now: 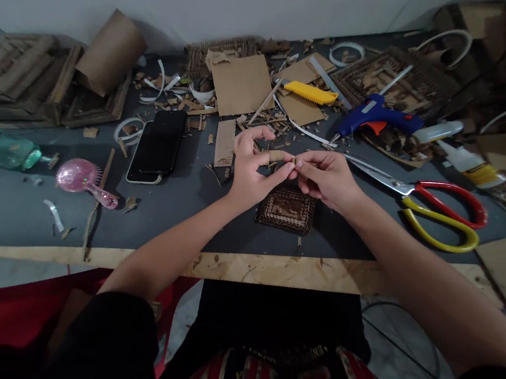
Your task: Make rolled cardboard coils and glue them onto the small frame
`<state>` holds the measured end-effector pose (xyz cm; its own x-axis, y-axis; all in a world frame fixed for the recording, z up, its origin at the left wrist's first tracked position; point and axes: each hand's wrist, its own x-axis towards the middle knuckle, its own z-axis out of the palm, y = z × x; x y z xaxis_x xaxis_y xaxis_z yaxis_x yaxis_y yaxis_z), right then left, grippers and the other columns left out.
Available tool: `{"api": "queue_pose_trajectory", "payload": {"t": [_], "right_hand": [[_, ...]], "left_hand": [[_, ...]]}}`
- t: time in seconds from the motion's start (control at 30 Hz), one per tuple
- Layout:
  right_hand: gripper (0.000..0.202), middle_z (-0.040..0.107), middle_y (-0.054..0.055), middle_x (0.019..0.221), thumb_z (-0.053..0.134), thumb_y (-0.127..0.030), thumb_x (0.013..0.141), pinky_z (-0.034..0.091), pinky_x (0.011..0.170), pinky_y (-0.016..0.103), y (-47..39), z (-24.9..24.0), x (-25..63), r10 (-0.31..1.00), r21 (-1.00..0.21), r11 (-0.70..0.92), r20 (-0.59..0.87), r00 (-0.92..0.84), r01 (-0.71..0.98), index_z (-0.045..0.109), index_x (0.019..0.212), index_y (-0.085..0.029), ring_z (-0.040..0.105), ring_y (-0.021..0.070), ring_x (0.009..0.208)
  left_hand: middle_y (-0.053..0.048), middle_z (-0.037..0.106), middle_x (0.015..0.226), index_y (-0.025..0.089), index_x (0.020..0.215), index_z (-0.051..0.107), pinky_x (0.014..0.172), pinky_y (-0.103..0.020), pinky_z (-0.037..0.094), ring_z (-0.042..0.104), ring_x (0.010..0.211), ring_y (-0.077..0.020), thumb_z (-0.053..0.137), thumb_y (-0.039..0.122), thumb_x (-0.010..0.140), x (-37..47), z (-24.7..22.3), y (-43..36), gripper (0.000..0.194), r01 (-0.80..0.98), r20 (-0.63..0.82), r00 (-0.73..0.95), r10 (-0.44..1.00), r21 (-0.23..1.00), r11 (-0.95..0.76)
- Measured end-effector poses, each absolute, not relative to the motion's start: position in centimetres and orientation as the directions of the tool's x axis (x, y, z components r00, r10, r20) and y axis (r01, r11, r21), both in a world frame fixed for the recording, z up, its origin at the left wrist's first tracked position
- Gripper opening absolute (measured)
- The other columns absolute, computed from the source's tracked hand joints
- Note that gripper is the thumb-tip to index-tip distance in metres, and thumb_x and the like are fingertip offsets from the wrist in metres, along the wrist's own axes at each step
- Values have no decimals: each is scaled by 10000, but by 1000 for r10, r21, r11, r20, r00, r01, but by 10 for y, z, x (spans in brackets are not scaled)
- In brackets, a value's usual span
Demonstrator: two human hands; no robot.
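Note:
My left hand (257, 167) and my right hand (326, 176) meet fingertip to fingertip above the table. Between the pinched thumbs and forefingers is a tiny brown piece (295, 162), which looks like a scrap of cardboard; the fingers cover most of it. The left middle and outer fingers are curled loosely apart. Just below the hands lies a small rectangular piece built of corrugated cardboard strips (287, 210), flat on the table. Right of my right hand lie scissors (409, 194) with one red and one yellow handle.
A blue glue gun (377, 117), a yellow cutter knife (310, 92) and cardboard sheets (242, 86) lie among scraps behind the hands. Phones (159, 143) and a pink hairbrush (83, 178) are on the left. Cardboard frames (9, 74) stack at far left. The table's pale edge (268, 269) runs in front.

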<state>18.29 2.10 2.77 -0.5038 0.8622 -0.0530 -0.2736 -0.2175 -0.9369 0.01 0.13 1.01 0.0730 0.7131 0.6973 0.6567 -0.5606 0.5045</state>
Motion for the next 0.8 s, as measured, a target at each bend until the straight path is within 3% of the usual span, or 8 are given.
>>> {"api": "queue_pose_trajectory", "payload": {"t": [0.23, 0.4, 0.53, 0.8], "right_hand": [[398, 717, 2, 655, 916, -437, 624, 264, 257, 135, 25, 27, 186, 832, -923, -264, -70, -550, -281, 732, 787, -123, 541, 35, 404], [417, 723, 15, 651, 922, -451, 599, 293, 259, 140, 27, 26, 188, 828, -932, -270, -95, -553, -243, 741, 784, -123, 577, 58, 429], [354, 723, 27, 664, 896, -390, 657, 312, 266, 152, 27, 27, 189, 845, -953, -230, -96, -526, -196, 743, 813, -111, 567, 59, 424], [317, 696, 2, 621, 861, -376, 688, 305, 276, 146, 27, 26, 188, 871, -976, -152, -58, -488, -154, 739, 823, -115, 534, 38, 406]], "left_hand": [[-85, 607, 1151, 252, 945, 750, 970, -461, 461, 572, 1145, -256, 608, 502, 939, -5, 13, 1, 287, 764, 738, 195, 647, 299, -572], [-98, 616, 1128, 252, 970, 742, 989, -507, 445, 569, 1136, -278, 581, 495, 952, -8, 12, 1, 292, 757, 744, 250, 620, 249, -604], [-82, 624, 1092, 261, 979, 737, 1022, -515, 432, 580, 1109, -267, 581, 453, 961, -10, 9, 3, 248, 742, 752, 294, 590, 210, -637], [-80, 632, 1149, 246, 1036, 714, 1060, -508, 433, 592, 1124, -249, 561, 404, 981, -12, 8, 6, 227, 728, 684, 356, 637, 225, -648]]}}
